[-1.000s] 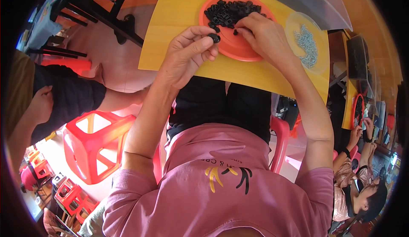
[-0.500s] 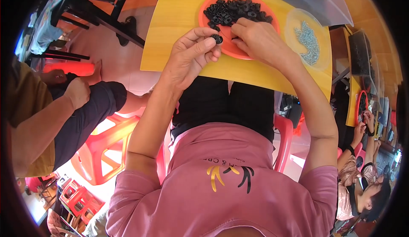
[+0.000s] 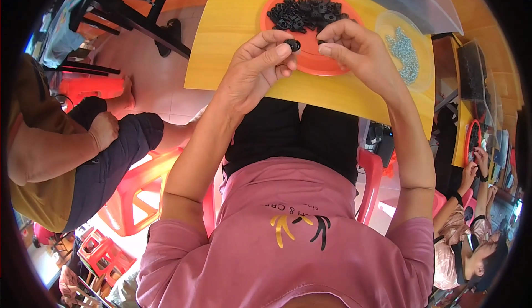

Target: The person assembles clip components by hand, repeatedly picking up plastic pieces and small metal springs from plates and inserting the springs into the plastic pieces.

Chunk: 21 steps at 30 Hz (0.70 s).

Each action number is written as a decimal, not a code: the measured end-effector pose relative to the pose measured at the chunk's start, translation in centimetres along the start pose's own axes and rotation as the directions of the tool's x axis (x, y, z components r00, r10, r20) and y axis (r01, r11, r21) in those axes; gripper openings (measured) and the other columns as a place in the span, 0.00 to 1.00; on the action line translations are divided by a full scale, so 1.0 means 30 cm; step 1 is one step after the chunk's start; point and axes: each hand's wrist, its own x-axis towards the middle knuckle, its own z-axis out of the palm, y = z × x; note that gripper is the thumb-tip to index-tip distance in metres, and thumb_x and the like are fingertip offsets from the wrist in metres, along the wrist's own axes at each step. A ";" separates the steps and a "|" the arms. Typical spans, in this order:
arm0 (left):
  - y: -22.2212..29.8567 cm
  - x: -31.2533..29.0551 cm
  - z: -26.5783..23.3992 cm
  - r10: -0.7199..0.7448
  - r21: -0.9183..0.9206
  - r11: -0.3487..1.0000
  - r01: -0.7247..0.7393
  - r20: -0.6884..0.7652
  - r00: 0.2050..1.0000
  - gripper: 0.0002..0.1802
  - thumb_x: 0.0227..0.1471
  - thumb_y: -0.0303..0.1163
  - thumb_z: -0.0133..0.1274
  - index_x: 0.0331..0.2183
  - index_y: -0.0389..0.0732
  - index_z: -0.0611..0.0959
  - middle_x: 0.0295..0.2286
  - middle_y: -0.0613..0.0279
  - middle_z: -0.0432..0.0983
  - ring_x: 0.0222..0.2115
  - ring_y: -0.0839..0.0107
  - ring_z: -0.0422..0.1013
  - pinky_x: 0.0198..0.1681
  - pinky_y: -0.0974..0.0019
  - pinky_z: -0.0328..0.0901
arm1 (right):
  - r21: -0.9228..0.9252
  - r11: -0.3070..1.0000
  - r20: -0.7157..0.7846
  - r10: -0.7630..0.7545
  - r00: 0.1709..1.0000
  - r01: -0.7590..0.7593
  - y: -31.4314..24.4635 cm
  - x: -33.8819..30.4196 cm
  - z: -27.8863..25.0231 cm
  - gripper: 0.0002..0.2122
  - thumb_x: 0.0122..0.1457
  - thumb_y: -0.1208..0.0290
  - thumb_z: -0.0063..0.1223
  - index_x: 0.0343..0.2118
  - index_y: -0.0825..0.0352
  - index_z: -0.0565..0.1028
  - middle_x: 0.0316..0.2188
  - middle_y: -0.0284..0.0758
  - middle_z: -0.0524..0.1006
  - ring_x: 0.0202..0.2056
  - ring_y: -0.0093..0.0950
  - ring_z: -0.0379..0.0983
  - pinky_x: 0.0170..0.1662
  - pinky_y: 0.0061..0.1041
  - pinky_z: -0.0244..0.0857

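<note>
Between the thumb and fingers of my left hand sits a small round black plastic part with a ring-like face. A short gap to its right, my right hand pinches a small black piece, mostly covered by the fingertips. Both hands hover over the near half of an orange-red round plate. On the plate's far half lies a heap of black plastic parts, several of them ring-shaped or with holes.
Right of the plate, a clear round tray holds small silvery pieces. A grey translucent bin stands behind it on the yellow table. A person sits at left near red stools; others work at far right.
My right hand has lifted from the heap, drawn back toward me, and now has a small black piece in its fingertips. My left hand has shifted slightly right with its part.
</note>
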 end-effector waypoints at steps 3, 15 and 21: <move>0.001 0.010 0.019 0.003 -0.016 1.000 -0.003 0.036 0.999 0.10 0.56 0.26 0.54 0.42 0.40 0.80 0.34 0.62 0.76 0.30 0.74 0.69 0.32 0.73 0.62 | 0.205 0.976 0.062 0.057 0.996 -0.069 -0.061 -0.041 -0.008 0.08 0.59 0.71 0.57 0.40 0.67 0.77 0.28 0.25 0.77 0.25 0.12 0.67 0.31 0.14 0.63; -0.036 0.021 0.073 -0.044 0.030 0.999 0.042 0.078 0.996 0.12 0.55 0.25 0.56 0.43 0.36 0.80 0.30 0.62 0.77 0.32 0.74 0.73 0.36 0.72 0.68 | 0.401 0.916 -0.050 0.016 0.999 0.005 -0.049 -0.100 0.018 0.10 0.59 0.72 0.58 0.42 0.69 0.78 0.31 0.29 0.78 0.25 0.14 0.68 0.31 0.15 0.64; -0.036 0.016 0.086 -0.026 0.106 0.994 0.019 0.064 0.998 0.12 0.55 0.26 0.57 0.42 0.37 0.81 0.30 0.62 0.77 0.31 0.74 0.74 0.36 0.72 0.68 | 0.281 0.959 -0.092 -0.002 0.996 0.028 -0.063 -0.113 0.026 0.09 0.59 0.74 0.57 0.41 0.71 0.78 0.30 0.28 0.78 0.27 0.13 0.69 0.32 0.14 0.64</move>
